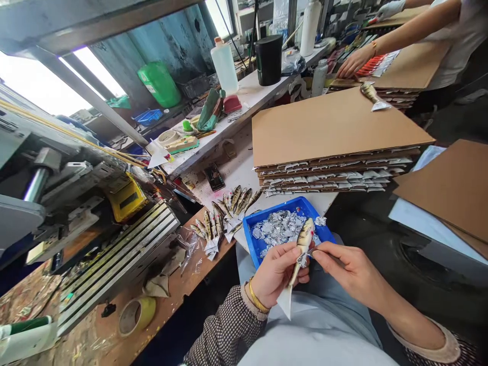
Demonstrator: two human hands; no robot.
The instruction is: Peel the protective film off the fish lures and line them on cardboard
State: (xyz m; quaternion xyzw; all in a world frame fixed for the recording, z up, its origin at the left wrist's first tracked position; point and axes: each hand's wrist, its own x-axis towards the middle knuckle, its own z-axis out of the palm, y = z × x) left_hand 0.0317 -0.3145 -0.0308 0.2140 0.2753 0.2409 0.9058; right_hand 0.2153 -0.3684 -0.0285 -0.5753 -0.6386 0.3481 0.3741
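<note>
My left hand (280, 269) is closed around a painted fishing lure (306, 234) shaped like a small striped fish, with a red spot on its side and a white tail piece pointing down. Silver foil (302, 260) clings around the lure's middle. The thumb and forefinger of my right hand (348, 269) pinch at the edge of this foil; their tips partly hide it. Just beyond, a blue tray (249, 239) holds many crumpled foil scraps (280, 226). Similar fish lures (238, 201) with white tail pieces lie in bunches left of the tray.
Cardboard sheets (328, 132) with white-tailed pieces between them are stacked behind the tray, one lure (369, 94) on top. A machine (114, 254) and a tape roll (137, 315) stand left. Bottles (224, 66) line the shelf. Another person's hand (356, 61) works at back right.
</note>
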